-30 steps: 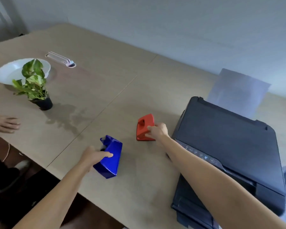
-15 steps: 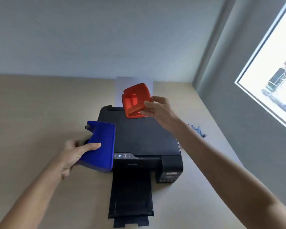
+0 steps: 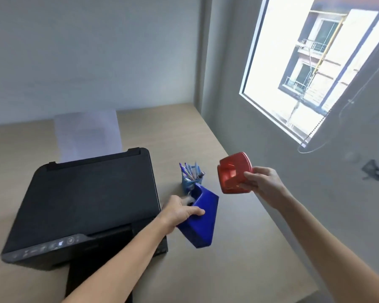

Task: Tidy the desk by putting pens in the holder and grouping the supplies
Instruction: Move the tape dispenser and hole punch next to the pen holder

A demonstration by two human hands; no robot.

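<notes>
Leftmost, black printer on desk. Left hand fingers curled round glossy blue wedge-shaped tape dispenser, lifted, tilted. Behind it, blue mesh holder packed with pens. Right hand pinches red rounded hole punch, raised above desk.

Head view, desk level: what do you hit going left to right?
Black printer → left hand → blue tape dispenser → red hole punch → right hand. Pen holder left out: it overlaps the dispenser.
</notes>
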